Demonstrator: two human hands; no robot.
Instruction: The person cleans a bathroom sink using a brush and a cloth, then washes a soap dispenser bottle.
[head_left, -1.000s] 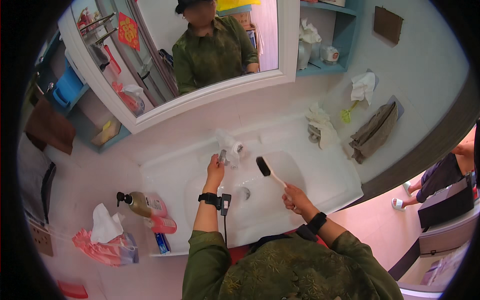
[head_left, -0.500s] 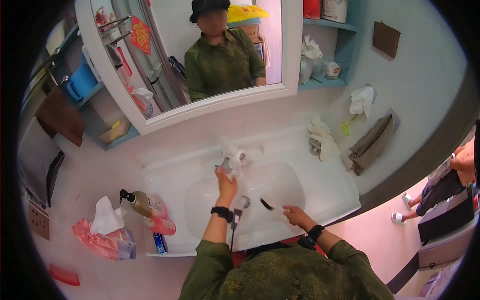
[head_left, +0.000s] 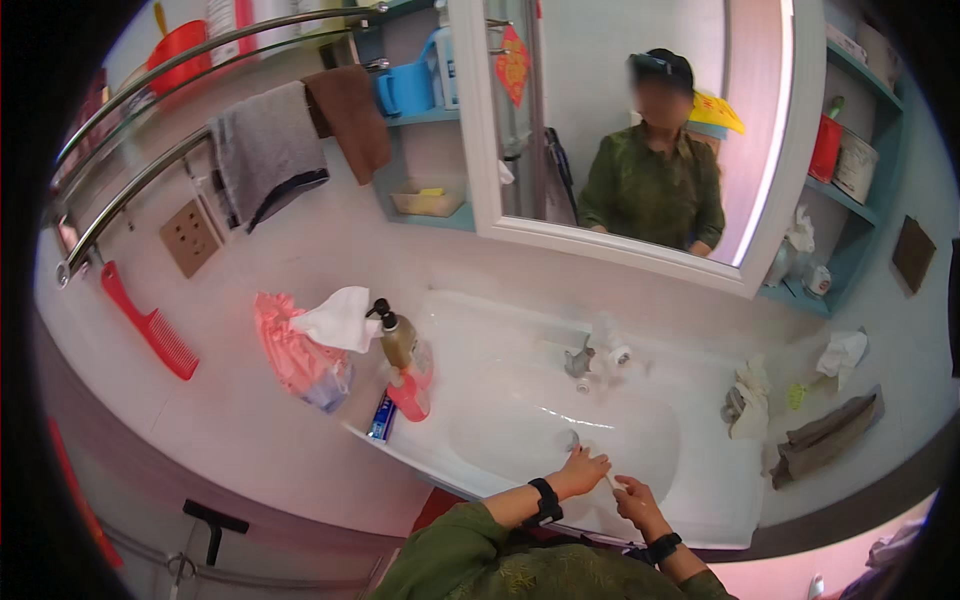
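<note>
My right hand [head_left: 640,502] is closed on the pale handle of a small brush [head_left: 610,483] over the front of the white sink [head_left: 650,425]. Close beside it, my left hand [head_left: 582,473] has its fingers curled at the other end of the brush, and they cover the bristles. Below the tap [head_left: 602,372], which stands at the back of the basin, lies the metal drain [head_left: 569,440]. Whether water is running cannot be made out.
On the sink's left side stand a pump bottle [head_left: 398,340], a pink bottle [head_left: 411,395] and a blue box [head_left: 382,416]. Tissues in a pink pack [head_left: 290,345] sit farther left. A cloth [head_left: 748,400] lies on the right rim; a mirror [head_left: 640,150] hangs above.
My left hand has left the tap and come down to the brush in my right hand. The view has swung left, showing the red comb and towel rail.
</note>
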